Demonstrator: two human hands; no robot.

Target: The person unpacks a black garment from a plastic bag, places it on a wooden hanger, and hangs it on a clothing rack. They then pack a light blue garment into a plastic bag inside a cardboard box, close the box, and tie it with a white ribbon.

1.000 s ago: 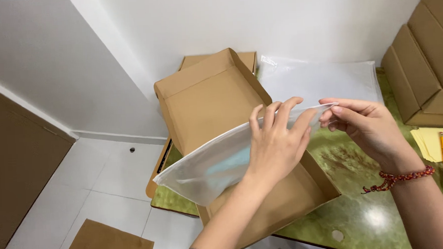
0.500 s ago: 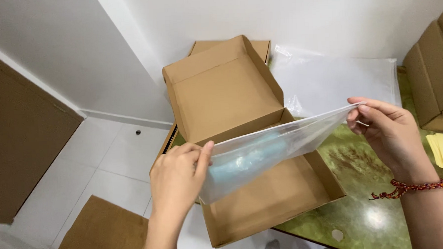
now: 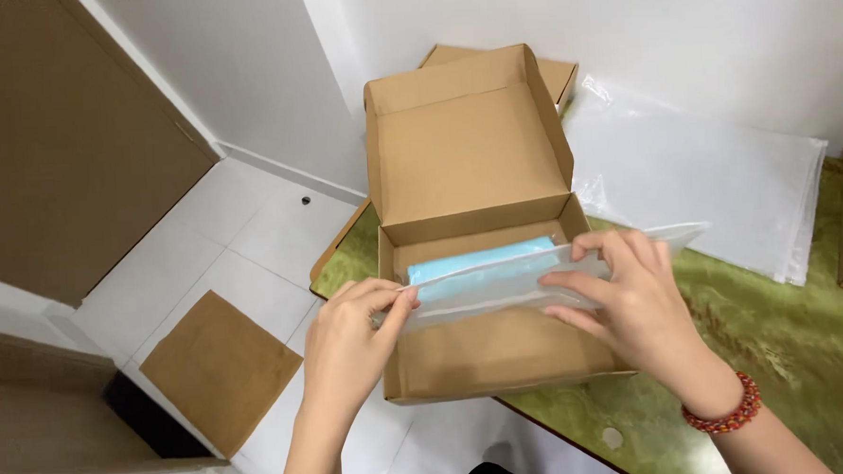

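Open box (image 3: 488, 357) at frame centre, on the table (image 3: 777, 345), its near corner overhanging the table edge. Lid upright behind it. Plastic bag (image 3: 500, 290) held across the box's opening, left hand (image 3: 355, 339) at its left end, right hand (image 3: 633, 304) on its right. Stack of plastic sheets (image 3: 713, 177) upper right. Cardboard piece (image 3: 221, 369) on the floor, lower left.
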